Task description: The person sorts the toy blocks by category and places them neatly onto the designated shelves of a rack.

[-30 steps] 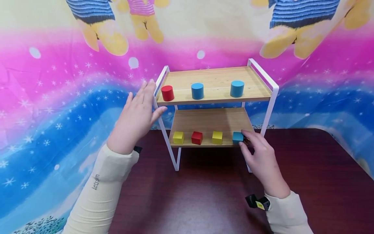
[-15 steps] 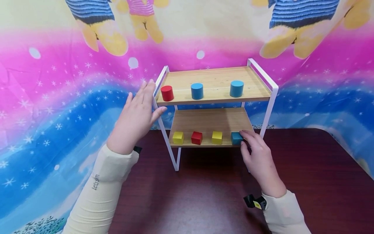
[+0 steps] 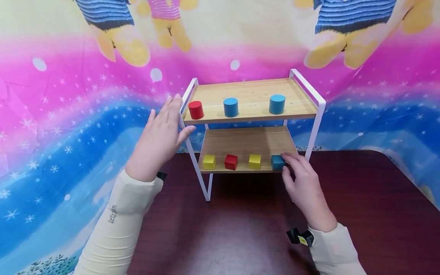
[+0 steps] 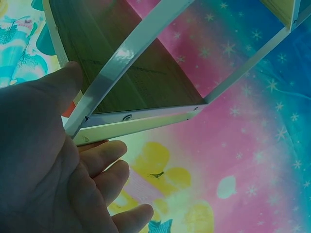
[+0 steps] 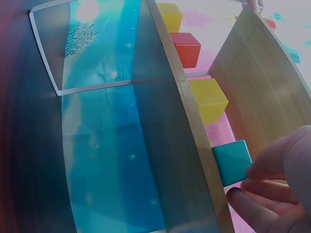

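My left hand (image 3: 154, 139) lies with outstretched fingers along the upper left side of a two-tier wooden shelf (image 3: 247, 143) with white metal frames. In the left wrist view its thumb (image 4: 68, 87) is beside the white upright. At the lower tier's right end, my right hand (image 3: 306, 187) touches the right side of a blue cube (image 3: 277, 162) with its fingertips. The right wrist view shows this blue cube (image 5: 232, 162) at the board's front edge, not enclosed by the fingers. A yellow cube (image 3: 254, 162), a red cube (image 3: 231, 162) and another yellow cube (image 3: 209, 162) line up leftward.
On the upper tier stand a red cylinder (image 3: 196, 110), a blue cylinder (image 3: 230, 107) and a second blue cylinder (image 3: 277, 104). The shelf stands on a dark reddish table (image 3: 240, 229). A printed cloth (image 3: 86, 95) hangs behind.
The blue cube has shifted slightly left and sits straighter on the tier, my right hand moving left with it. My left hand has stayed at the frame.
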`<action>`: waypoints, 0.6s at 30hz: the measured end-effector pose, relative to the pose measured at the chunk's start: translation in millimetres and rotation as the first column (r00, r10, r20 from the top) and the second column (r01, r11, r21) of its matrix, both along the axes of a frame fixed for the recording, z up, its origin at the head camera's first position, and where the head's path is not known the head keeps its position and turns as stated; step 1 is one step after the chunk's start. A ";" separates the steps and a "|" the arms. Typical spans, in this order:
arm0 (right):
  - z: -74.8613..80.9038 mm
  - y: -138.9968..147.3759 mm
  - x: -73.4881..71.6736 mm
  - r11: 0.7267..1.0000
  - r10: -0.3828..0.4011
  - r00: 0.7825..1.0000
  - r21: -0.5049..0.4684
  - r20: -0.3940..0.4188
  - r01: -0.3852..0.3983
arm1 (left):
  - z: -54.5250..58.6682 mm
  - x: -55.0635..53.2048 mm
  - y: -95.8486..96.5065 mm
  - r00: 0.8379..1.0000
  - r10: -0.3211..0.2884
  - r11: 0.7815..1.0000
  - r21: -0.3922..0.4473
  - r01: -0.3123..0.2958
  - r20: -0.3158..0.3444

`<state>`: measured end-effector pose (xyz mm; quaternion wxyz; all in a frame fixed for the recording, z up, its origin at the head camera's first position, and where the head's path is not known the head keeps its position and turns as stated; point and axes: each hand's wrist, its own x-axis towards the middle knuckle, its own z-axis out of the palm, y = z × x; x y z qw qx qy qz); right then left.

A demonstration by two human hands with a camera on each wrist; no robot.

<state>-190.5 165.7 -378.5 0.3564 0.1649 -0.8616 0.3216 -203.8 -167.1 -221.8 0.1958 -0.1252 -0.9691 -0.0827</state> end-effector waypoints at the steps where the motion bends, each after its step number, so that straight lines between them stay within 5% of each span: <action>1: 1.2 0.2 0.7 1.000 0.000 1.000 0.001 -0.006 0.000 | 0.1 0.1 -0.1 1.000 0.000 1.000 0.001 0.000 -0.001; 12: 12.3 9.3 8.4 1.000 0.005 0.987 -0.014 -0.163 -0.007 | -2.8 -1.9 -1.4 1.000 -0.007 1.000 0.023 0.007 -0.028; 18: 13.0 18.7 7.5 0.995 -0.001 0.958 -0.100 -0.287 -0.029 | -15.0 -7.4 -0.7 0.992 -0.038 0.997 0.059 0.046 -0.123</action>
